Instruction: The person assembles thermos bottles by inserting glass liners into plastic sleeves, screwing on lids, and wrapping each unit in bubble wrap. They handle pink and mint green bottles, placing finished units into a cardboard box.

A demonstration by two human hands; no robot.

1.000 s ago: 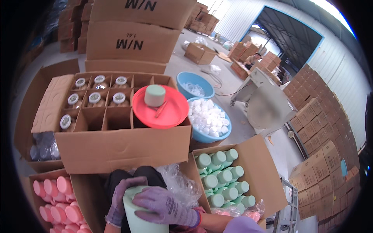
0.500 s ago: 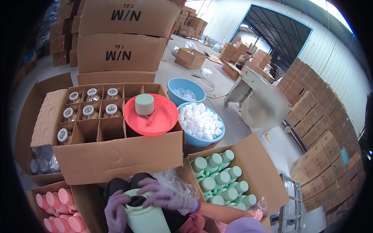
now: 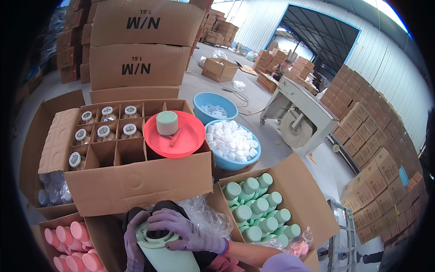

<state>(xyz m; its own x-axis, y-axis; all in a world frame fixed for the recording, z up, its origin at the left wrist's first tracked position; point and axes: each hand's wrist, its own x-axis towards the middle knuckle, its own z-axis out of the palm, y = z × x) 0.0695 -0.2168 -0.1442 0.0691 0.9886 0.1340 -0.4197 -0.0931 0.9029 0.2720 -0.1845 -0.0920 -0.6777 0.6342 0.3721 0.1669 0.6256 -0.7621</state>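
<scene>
Low, at lap level: pale green bottle (image 3: 158, 247), open top facing up, held near the bottom edge of the view.
Left hand (image 3: 134, 245): purple glove, wrapped around the bottle's left side, fingers closed on it.
Right hand (image 3: 186, 231): purple glove, laid over the bottle's rim and right shoulder, fingers curled and gripping.
Behind hands: crumpled clear plastic bag (image 3: 206, 217), touching the right wrist.
Right of hands: open carton of green-capped bottles (image 3: 256, 211), packed upright in rows.
Left of hands: carton of pink bottles (image 3: 72, 245), lying close together.
Ahead: divided carton (image 3: 118, 149) with cardboard cells; white-capped jars (image 3: 104, 131) fill the far cells, near cells bare.
On the carton's right corner: red basin (image 3: 174, 136) holding a green cap (image 3: 166, 122) and a small red stick.
Beyond: blue basin of white caps (image 3: 231, 143), just beside a second blue basin (image 3: 215, 106) with only a few pieces.
Background: stacked brown cartons (image 3: 136, 45), a grey machine (image 3: 301, 120) on the floor.
</scene>
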